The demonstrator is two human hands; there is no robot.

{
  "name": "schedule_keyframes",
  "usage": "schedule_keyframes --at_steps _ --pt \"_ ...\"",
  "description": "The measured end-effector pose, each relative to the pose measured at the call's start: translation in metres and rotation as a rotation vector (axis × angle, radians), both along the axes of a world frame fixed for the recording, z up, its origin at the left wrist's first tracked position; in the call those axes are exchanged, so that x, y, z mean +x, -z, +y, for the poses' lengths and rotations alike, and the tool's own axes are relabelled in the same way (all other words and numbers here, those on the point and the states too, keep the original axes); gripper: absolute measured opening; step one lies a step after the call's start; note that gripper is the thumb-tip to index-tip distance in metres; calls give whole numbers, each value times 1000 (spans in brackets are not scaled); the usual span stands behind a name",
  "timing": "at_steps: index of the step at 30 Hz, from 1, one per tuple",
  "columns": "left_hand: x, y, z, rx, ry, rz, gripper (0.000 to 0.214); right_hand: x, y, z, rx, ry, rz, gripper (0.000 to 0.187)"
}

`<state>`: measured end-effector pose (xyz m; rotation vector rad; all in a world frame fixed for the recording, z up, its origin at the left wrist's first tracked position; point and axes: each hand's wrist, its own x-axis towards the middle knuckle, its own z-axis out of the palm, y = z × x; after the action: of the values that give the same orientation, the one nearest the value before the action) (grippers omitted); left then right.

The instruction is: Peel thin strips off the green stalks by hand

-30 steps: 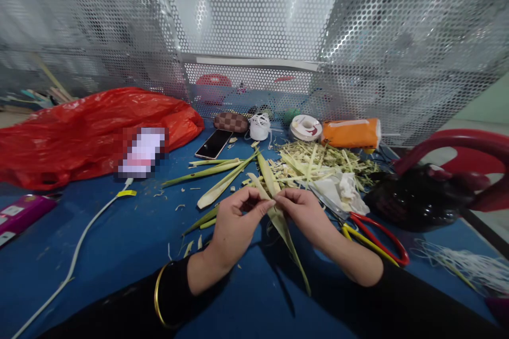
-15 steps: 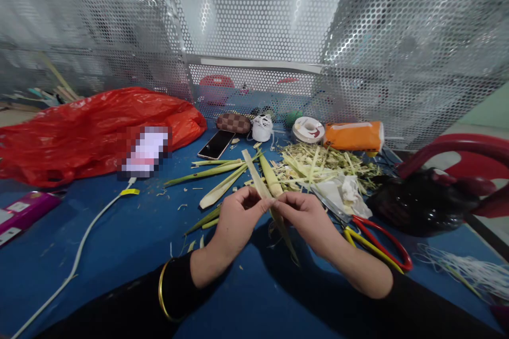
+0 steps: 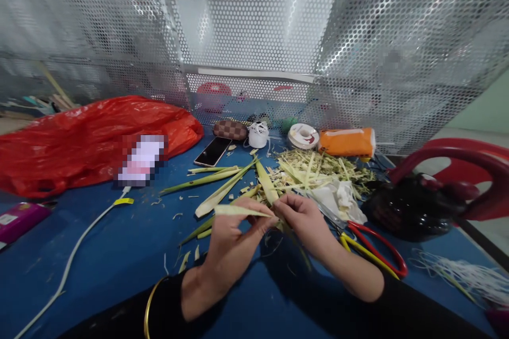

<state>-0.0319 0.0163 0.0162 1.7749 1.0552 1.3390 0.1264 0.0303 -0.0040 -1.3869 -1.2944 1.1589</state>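
My left hand (image 3: 234, 238) pinches a pale green leaf strip (image 3: 240, 211), whose broad end lies over the back of the fingers and points left. Close beside it, my right hand (image 3: 304, 220) is closed on the same strip, and its narrow tail hangs below the fingers toward the table. The two sets of fingertips nearly touch. Just beyond them a wider leaf piece (image 3: 265, 180) slants away across the blue table. More long leaf pieces (image 3: 220, 190) lie left of my hands. The exact spot where the fingers grip is partly hidden.
Right of my hands lie scissors (image 3: 371, 249) with red and yellow handles, white tissue (image 3: 345, 198) and a heap of shredded leaf (image 3: 326, 167). A dark kettle (image 3: 409, 206) stands further right. A charging phone (image 3: 141, 161) and a red plastic bag (image 3: 91, 137) are on the left.
The strip's upper end has swung from pointing away to lying leftward over my left hand. My left hand has turned and come slightly nearer. The camera view has shifted a little.
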Motion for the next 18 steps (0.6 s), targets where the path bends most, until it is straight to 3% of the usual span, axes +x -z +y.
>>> schedule_keyframes --at_steps 4,6,10,14,18 --pt "-6 -10 -17 99 109 17 6 1 5 2 20 -7 40 23" --pt "-9 -15 -26 62 192 -27 6 1 7 4 9 -12 66 21" --pt "-14 -32 -41 -161 367 -209 7 0 7 4 22 -24 67 19" --pt "-18 -46 -45 -420 385 -436 23 0 5 3 45 -34 38 19" --pt "-26 -38 -35 -544 413 -335 51 1 8 4 58 -34 3 19"
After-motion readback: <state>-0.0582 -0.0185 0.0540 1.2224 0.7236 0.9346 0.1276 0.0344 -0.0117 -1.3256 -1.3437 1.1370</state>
